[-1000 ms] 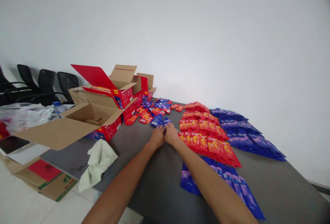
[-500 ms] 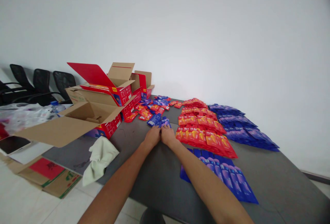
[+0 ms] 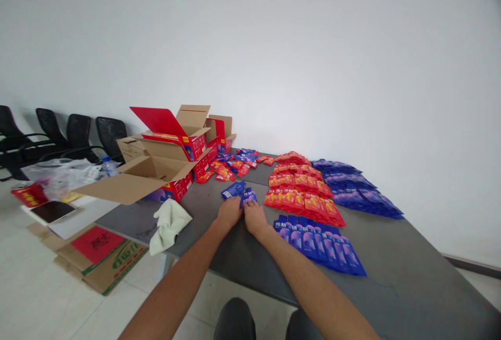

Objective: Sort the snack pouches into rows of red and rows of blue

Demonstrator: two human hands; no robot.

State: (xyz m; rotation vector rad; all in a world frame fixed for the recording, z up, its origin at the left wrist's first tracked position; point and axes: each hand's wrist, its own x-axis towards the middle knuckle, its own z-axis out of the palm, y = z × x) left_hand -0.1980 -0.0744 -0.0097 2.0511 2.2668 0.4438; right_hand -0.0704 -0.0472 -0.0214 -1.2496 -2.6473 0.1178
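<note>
My left hand and my right hand are together over the middle of the dark table. A small blue pouch with a purple print stands out beyond their fingertips. Both hands have curled fingers on this pouch; the lower part is hidden by them. Just beyond my left hand lies another blue pouch, printed side with small text up. To the right of my right forearm, a row of overlapping blue pouches lies flat. Behind it are rows of red pouches.
Stacked blue pouches lie at the right rear. A loose mixed heap of pouches lies behind my hands. Left are open red cartons, a pale cloth over the table edge, a phone and a red can.
The view has shifted left and pulled back, so my knees and more of the left side show. Both hands stay together at the blue pouch, which now shows slightly more clearly.
</note>
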